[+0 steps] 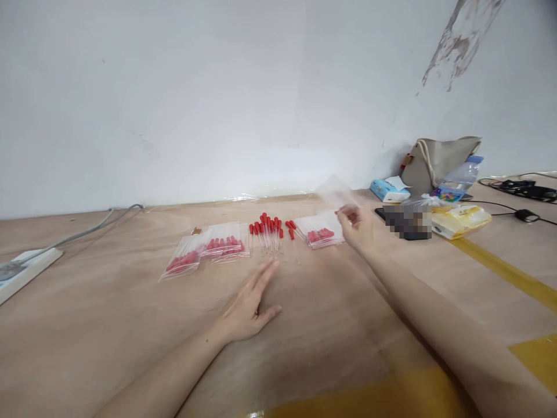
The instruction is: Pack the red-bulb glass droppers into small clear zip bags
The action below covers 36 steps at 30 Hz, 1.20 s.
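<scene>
Toward the back edge of the counter [108, 302], the right hand [354, 226] had fingers clamped on a clear bag [334, 190]; the left hand [248, 307], thumb and fingers apart, was near red-topped droppers [264, 220].

The right hand [357, 229] pinches a clear bag [334, 193]; the left hand [247, 306], fingers extended, is near red-topped droppers [266, 225].

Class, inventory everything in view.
Droppers: many, red-bulbed, centre
Filled bags: several, clear, beside droppers
Blurred bag: 1, clear, centre-right
Scrap: 1, brown, centre-left
Tissue pack: 1, blue-white, right
Tote: 1, grey, right
Pouch: 1, clear-blue, by tote
Pixelated object: 1, black, right
Packet: 1, yellow-white, right
Corded block: 1, white, left
Cables: several, grey/black, both sides
Tape: several, yellow, right
Table: 1, brown, below
Wall: 1, white, behind
Left hand: 1, centre
Right hand: 1, centre-right
</scene>
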Motion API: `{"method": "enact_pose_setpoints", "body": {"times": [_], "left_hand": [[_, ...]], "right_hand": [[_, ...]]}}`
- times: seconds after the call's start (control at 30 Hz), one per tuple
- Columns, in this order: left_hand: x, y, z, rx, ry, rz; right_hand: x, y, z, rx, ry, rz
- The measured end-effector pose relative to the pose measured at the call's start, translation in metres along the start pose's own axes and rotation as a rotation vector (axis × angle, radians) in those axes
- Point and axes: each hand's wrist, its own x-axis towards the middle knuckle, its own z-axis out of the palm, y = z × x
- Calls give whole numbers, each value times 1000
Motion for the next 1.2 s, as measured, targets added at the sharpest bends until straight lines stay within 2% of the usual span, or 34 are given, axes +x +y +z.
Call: {"method": "enact_pose_setpoints", "body": {"times": [0.07, 0.13, 0.17, 0.2, 0.27, 0.37, 0.43, 0.5, 0.57, 0.63, 0.8, 0.97, 1.1, 1.2], "left_hand": [[0, -1, -2, 21, 244, -52], [-1, -4, -6, 40, 474, -23], [-1, -6, -8, 45, 536, 39], [-3, -8, -11, 48, 541, 126], [-5, -10, -16, 50, 395, 278], [-6, -9, -18, 37, 11, 306], [-5, -7, -16, 23, -139, 249], [-5, -6, -12, 35, -204, 185], [-5, -5, -6, 80, -207, 113], [-6, -2, -1, 143, -154, 24], [-6, 14, 5, 308, -5, -147], [-5, 10, 0, 251, 67, -131], [-5, -4, -1, 159, 25, -32], [-5, -7, -2, 120, 3, -5]], "right_hand": [[-23, -16, 9, 171, -213, -90], [-47, -30, 16, 244, -515, -160], [-58, -36, 19, 268, -665, -183], [-67, -41, 22, 292, -798, -203], [-78, -47, 27, 332, -1009, -233], [-80, -50, 34, 291, -1178, -296], [-72, -48, 39, 159, -1126, -353], [-61, -45, 43, -18, -915, -358], [-50, -43, 48, -190, -686, -271], [-41, -45, 55, -336, -588, -144], [-34, -52, 81, -536, -668, 82], [-32, -52, 102, -505, -689, 158], [-28, -53, 97, -452, -684, 205], [-25, -54, 78, -439, -670, 226]]}}
